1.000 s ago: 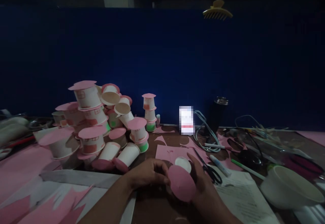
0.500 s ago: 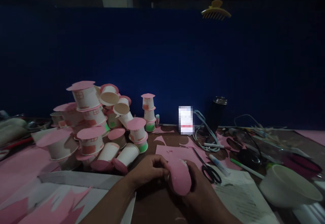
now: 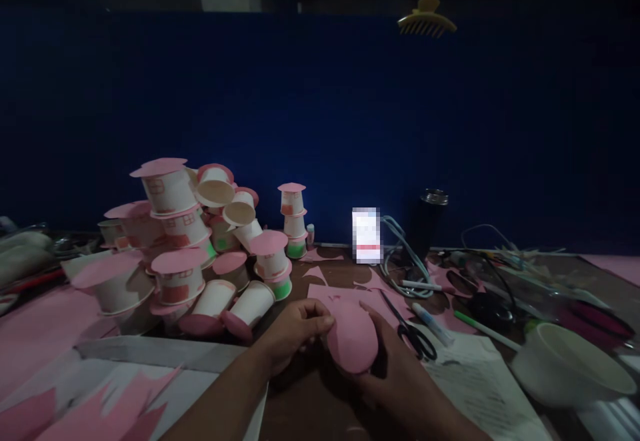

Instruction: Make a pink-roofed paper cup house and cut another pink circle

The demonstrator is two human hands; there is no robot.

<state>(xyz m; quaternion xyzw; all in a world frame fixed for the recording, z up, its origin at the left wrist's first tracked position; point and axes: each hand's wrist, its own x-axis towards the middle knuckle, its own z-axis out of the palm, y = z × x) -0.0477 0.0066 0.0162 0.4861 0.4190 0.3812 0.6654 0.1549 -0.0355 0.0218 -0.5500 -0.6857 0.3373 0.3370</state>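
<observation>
A round pink paper disc (image 3: pixel 353 336), matte and slightly domed, sits between both hands just above the dark brown table (image 3: pixel 310 407). What lies under the disc is hidden. The right hand (image 3: pixel 387 354) cups it from below and behind, fingers curled around its far edge. The left hand (image 3: pixel 295 327) pinches its left rim, fingers bent close together.

Just right of the disc lie black-handled scissors (image 3: pixel 413 334) and a white marker (image 3: pixel 433 324) on printed paper sheets (image 3: pixel 475 387). Beyond the disc, flat pink paper scraps (image 3: pixel 340 294) cover the table. Left of the disc rises a loose heap of white paper cups (image 3: pixel 190 241) capped with pink circles, some tipped on their sides. Far right of the disc stands a smooth white bowl (image 3: pixel 570 367).
</observation>
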